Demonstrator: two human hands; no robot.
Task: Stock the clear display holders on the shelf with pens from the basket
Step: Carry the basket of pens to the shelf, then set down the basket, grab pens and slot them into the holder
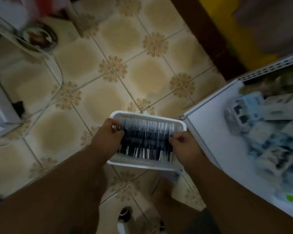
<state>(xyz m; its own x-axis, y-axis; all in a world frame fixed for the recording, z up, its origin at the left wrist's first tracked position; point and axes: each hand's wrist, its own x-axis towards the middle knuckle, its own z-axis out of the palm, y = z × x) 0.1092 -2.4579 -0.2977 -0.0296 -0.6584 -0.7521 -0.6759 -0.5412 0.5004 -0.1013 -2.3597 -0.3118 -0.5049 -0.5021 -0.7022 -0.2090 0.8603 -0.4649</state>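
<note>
Both hands reach into a white basket (147, 163) held above the tiled floor (108, 48), beside the white shelf (215, 132). The left hand (108, 134) and right hand (184, 144) each curl their grip around the ends of a dark pen bundle (145, 141).

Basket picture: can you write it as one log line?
left hand grips pens | right hand grips pens | basket above floor | holders unseen

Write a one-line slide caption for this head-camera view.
Both hands, left and right, grip a row of dark pens in a white basket above tiled floor, beside a white shelf.
</note>
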